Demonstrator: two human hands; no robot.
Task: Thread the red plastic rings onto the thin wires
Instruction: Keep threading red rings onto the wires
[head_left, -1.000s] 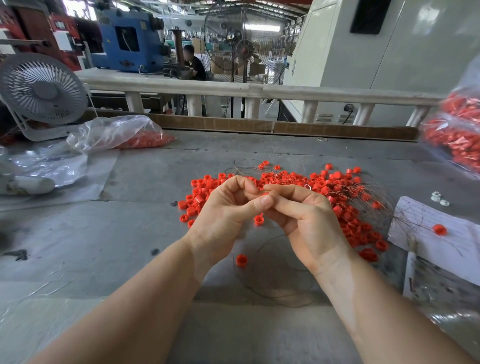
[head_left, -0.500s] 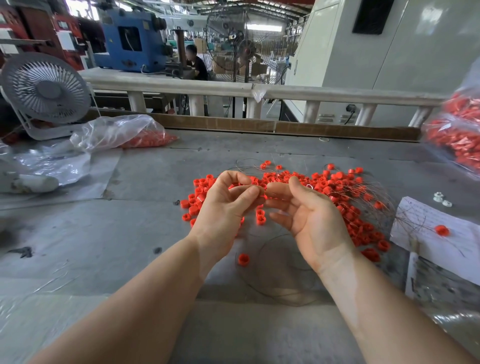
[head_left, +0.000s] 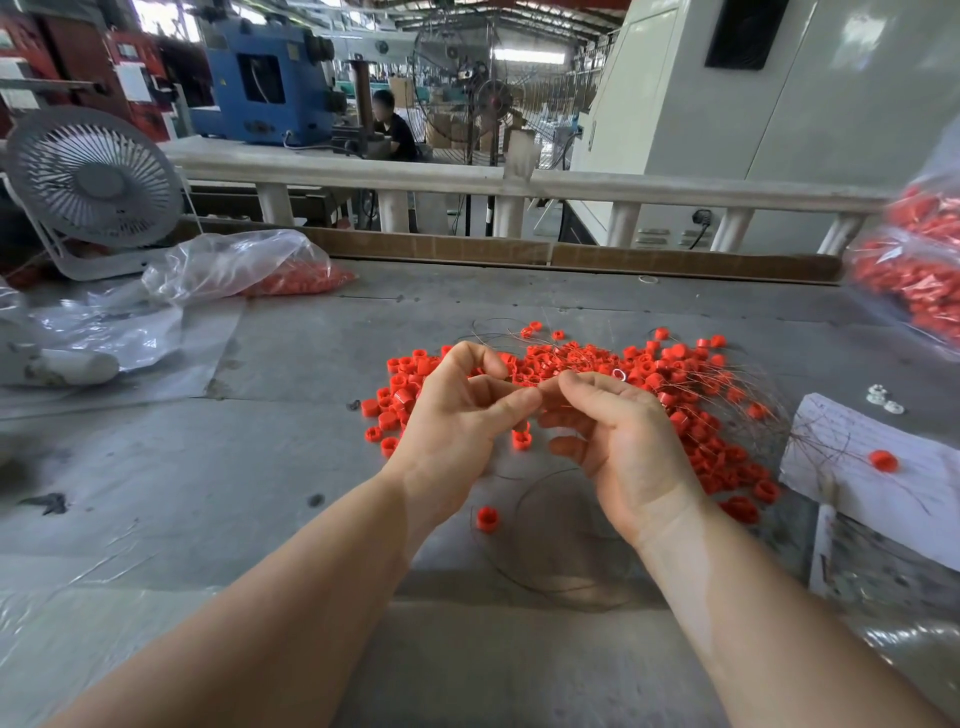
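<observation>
Plainly, the small red plastic rings (head_left: 613, 364) are light, hard and smooth, so we judge they will skate off a loose fingertip and want a firm pinch across the rim with the hole kept free. They lie heaped on the grey bench (head_left: 234, 467) just beyond our hands, with one stray ring (head_left: 487, 518) nearer us and another (head_left: 883, 460) on a white paper sheet (head_left: 883, 499) to the right. The thin bare metal wires (head_left: 737, 384) fan out across the pile; they look springy and fine, best held close to the free end so the tip does not wander.

Our left hand (head_left: 457, 421) has thumb and forefinger curled together at the meeting point of the two hands, and our right hand (head_left: 618, 431) closes its fingertips there too. They seem to be pinching a wire end between them, though the wire is too fine for us to be sure. Two red rings (head_left: 521, 435) hang just below the fingertips, apparently already strung on a dark wire loop (head_left: 550, 587) that trails down onto the bench.

Compared with half a second ago, our right hand, then spread with the palm open, has closed its fingers in, and the two sets of fingertips have drawn together again above the hanging rings. The pile has not shifted.
</observation>
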